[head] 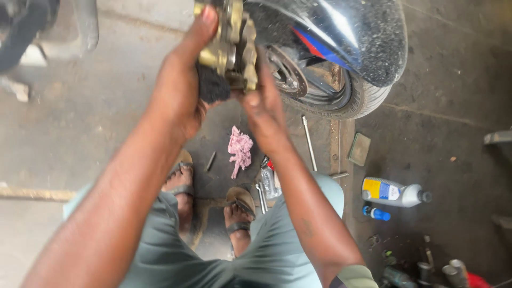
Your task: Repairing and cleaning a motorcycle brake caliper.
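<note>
Motorcycle repair workshop: wheel (341, 90), scattered tools (309, 143), oily floor (453, 80).

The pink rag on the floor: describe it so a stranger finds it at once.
Start at the motorcycle wheel, then drop to the dark floor patch below it. The pink rag lies crumpled there, ahead of the sandalled feet, the only soft pink thing among metal tools.

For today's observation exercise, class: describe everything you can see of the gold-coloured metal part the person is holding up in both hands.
The gold-coloured metal part looks like a cast brake caliper, brassy and grimy, with chunky lobes and recesses. It is held up near the top of the view, beside the wheel of a motorcycle. The left hand grips its left side, thumb up along it; the right hand supports it from below right. A dark brush-like tuft sits against its underside. Its top is cut off by the frame.
</note>
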